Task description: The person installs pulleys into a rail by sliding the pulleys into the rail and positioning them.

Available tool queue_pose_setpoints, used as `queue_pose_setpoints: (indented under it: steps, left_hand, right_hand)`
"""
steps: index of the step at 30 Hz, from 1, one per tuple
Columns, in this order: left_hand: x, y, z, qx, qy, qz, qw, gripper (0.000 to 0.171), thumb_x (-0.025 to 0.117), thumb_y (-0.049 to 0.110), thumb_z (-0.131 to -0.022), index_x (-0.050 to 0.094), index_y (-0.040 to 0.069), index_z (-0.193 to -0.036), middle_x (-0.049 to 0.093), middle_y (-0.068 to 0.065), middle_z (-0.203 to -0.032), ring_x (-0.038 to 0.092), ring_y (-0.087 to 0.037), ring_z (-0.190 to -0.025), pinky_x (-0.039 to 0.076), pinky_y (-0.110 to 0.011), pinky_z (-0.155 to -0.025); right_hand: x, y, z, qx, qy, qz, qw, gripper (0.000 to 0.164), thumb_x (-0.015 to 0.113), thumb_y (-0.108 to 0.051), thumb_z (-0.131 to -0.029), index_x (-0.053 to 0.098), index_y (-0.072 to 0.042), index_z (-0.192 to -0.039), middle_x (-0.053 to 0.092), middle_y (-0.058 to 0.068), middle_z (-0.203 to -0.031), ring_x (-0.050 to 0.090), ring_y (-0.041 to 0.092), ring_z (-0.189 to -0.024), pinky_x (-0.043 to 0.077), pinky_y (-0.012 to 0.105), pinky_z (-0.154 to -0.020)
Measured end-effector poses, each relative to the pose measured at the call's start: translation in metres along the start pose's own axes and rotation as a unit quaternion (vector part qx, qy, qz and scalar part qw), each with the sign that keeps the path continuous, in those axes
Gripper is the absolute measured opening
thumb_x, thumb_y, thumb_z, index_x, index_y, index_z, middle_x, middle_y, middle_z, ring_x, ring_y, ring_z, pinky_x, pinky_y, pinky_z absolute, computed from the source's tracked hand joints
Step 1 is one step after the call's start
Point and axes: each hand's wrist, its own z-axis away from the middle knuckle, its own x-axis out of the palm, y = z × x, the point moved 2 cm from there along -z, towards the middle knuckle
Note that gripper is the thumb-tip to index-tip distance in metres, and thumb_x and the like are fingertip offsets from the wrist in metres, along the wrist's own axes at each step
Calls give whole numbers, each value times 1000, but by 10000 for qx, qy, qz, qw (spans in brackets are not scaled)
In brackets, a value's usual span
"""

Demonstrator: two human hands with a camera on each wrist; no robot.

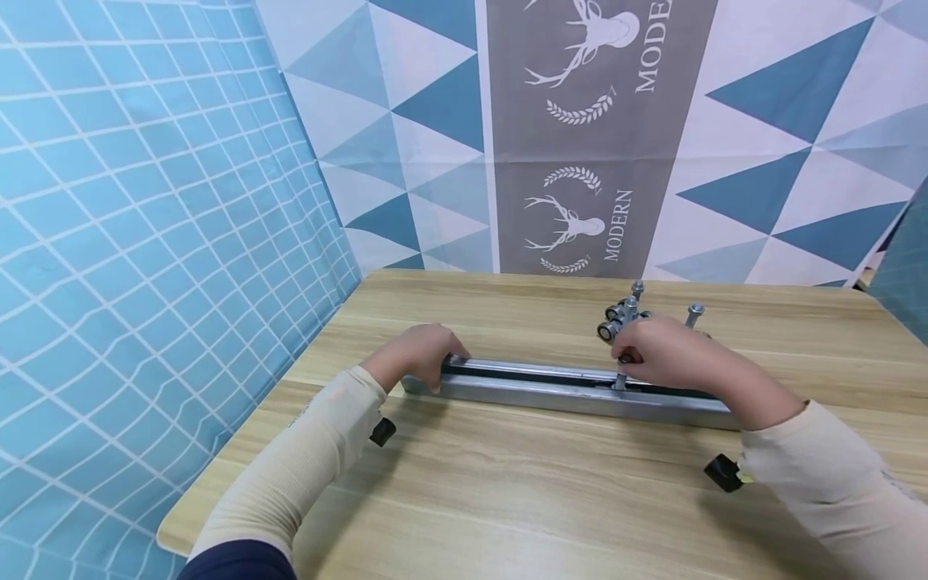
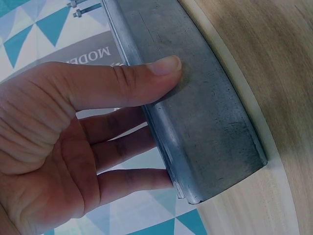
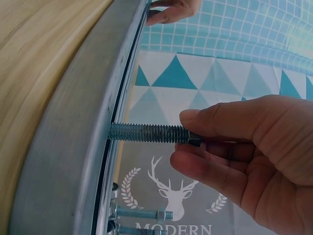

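A long metal channel rail [image 1: 522, 396] lies across the wooden table, its slot facing up. My left hand [image 1: 423, 354] grips the rail near its left end. In the left wrist view the thumb presses the near side wall, and the fingers reach round to the far side. A threaded bolt [image 3: 149, 133] stands upright out of the slot, right of the rail's middle. My right hand [image 1: 667, 350] pinches the dark hex end [image 3: 194, 139] of this bolt between thumb and fingers. The bolt's lower end is hidden inside the rail.
Behind the rail, close to my right hand, stand roller hangers [image 1: 612, 326] with wheels and upright bolts. Another upright bolt [image 1: 694, 312] shows behind the right hand. The wooden table [image 1: 507, 491] reaches back to a patterned cloth [image 1: 573, 201], with a blue checked cloth [image 1: 130, 242] at the left.
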Motion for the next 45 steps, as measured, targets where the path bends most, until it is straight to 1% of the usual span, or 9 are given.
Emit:
queue_pose_setpoints:
  steps: [4,8,12,20,22,28,36,41,45]
  left_hand:
    - [0,0,1,-25,-6,23,10000,69,90,3,-62,68,17,-126,66,1,-122,62,-20,-109,49,-38,-93]
    - [0,0,1,-24,0,21,10000,69,90,3,-62,68,17,-126,66,1,-122,62,-20,-108,49,-38,-92]
    - [0,0,1,-1,10,1,10000,69,90,3,-62,68,17,-126,67,1,-122,62,-20,-107,49,-38,-92]
    - [-1,0,1,62,21,-6,10000,69,90,4,-62,68,17,-125,67,1,-121,62,-20,-107,49,-38,-93]
    - [-1,0,1,66,17,-6,10000,68,90,4,-62,68,17,-126,67,0,-121,62,-20,-107,49,-38,-92]
    - [-2,0,2,24,1,10,10000,68,90,4,-63,68,18,-126,66,1,-122,62,-20,-108,49,-39,-92]
    - [1,-3,3,-62,84,72,9999,69,91,4,-61,69,21,-124,66,3,-122,61,-19,-109,48,-38,-93]
    - [1,-4,2,-19,132,39,9999,69,91,5,-60,69,21,-124,67,3,-120,62,-19,-107,49,-38,-91]
    - [0,-3,1,-35,130,24,9999,69,91,5,-60,69,22,-123,68,3,-119,62,-19,-105,49,-38,-91]
  right_hand:
    - [2,-2,-5,-103,59,-63,9999,12,76,0,-79,73,-12,-81,58,-10,-70,46,3,-60,48,28,-58]
    - [4,-4,-11,-66,16,-110,9999,12,76,0,-79,73,-12,-81,57,-10,-71,46,4,-60,48,28,-59]
    - [6,-6,-16,-29,-43,-165,9998,12,76,0,-79,73,-12,-82,60,-9,-73,48,4,-61,48,28,-59]
    - [9,-7,-21,-17,-65,-288,9996,12,75,0,-80,74,-11,-85,65,-5,-80,51,5,-65,51,30,-63]
    - [9,-7,-22,10,-55,-322,9995,12,76,0,-80,74,-11,-85,65,-5,-80,51,5,-64,51,30,-63]
    - [11,-10,-27,-96,-46,-339,9994,12,75,1,-80,74,-11,-83,64,-6,-77,50,5,-63,51,30,-63]
    - [14,-15,-35,-158,-56,-271,9995,10,74,2,-80,73,-9,-81,64,-4,-77,52,5,-64,52,32,-63]
    - [16,-18,-40,-197,-125,-309,9993,10,73,2,-81,72,-8,-80,62,-4,-75,50,6,-63,50,31,-62]
    - [17,-22,-45,-231,-131,-310,9992,12,73,1,-82,71,-10,-78,59,-6,-73,48,7,-62,48,30,-60]
